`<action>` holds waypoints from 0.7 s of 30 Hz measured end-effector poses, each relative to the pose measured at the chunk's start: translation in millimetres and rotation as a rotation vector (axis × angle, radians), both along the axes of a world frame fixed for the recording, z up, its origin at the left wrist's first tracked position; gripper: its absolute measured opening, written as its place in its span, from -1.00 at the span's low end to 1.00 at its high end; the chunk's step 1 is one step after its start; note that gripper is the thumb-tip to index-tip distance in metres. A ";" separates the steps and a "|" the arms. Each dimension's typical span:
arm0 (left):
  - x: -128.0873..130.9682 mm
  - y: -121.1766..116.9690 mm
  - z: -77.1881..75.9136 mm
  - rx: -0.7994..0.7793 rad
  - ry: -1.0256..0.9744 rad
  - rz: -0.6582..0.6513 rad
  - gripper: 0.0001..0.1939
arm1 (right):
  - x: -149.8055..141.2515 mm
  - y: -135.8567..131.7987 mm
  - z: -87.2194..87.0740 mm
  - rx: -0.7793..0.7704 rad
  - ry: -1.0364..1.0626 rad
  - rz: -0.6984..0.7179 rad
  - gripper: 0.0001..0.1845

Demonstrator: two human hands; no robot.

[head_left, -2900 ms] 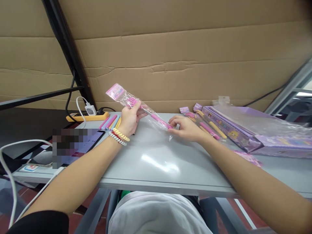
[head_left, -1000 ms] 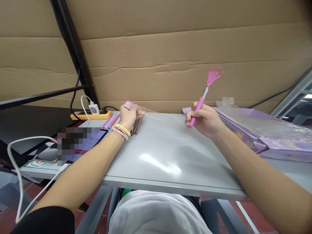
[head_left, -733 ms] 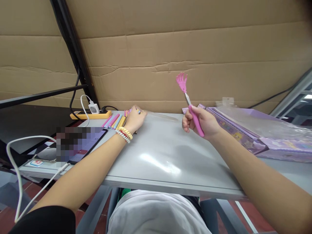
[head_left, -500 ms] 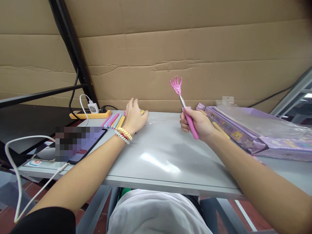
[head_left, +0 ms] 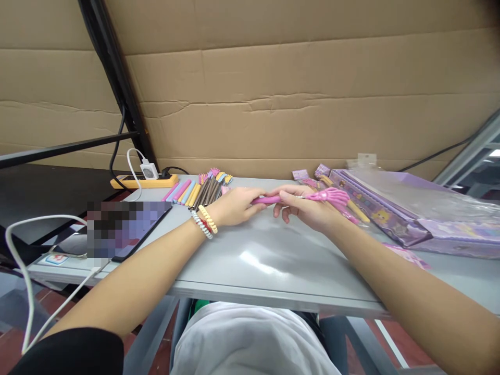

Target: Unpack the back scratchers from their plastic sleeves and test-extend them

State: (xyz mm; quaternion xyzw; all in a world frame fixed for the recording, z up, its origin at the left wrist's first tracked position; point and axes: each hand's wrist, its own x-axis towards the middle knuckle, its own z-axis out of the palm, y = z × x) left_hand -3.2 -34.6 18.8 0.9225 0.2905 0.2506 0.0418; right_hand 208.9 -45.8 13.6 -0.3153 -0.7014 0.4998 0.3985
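A pink back scratcher (head_left: 330,195) with a hand-shaped head lies nearly level between my hands, its handle pointing left and its head to the right. My left hand (head_left: 238,205) is closed around the handle's left end. My right hand (head_left: 307,208) grips it by the thumb and fingers near the short metal shaft, with some fingers curled loosely below. Both hands are just over the grey table (head_left: 242,271). Behind my left wrist lie several thin dark rods with coloured hand-shaped heads (head_left: 214,185), beside a row of pastel handles (head_left: 186,192).
On the right stands a purple box (head_left: 406,219) with clear plastic over it, packaged scratchers (head_left: 312,182) alongside. A phone (head_left: 144,229) with a white cable (head_left: 27,291) is at the left. Behind it is a yellow power strip (head_left: 156,182). Cardboard (head_left: 250,120) closes the back.
My right hand has lowered the back scratcher from upright to nearly level and moved it left. My left hand has come right from the rods onto the handle.
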 end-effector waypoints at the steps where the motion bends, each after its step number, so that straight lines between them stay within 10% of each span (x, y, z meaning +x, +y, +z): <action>1: -0.5 2.0 -1.4 0.015 0.007 0.000 -0.69 | 0.0 0.3 0.5 -0.017 0.032 0.018 -0.55; 13: -7.8 14.6 -2.2 0.142 -0.086 0.226 -0.78 | 4.2 0.4 14.3 0.001 0.290 -0.099 -0.43; 21: -4.3 5.6 -3.5 0.064 -0.142 0.031 -0.61 | 0.2 -0.4 15.9 0.007 0.216 -0.159 -0.37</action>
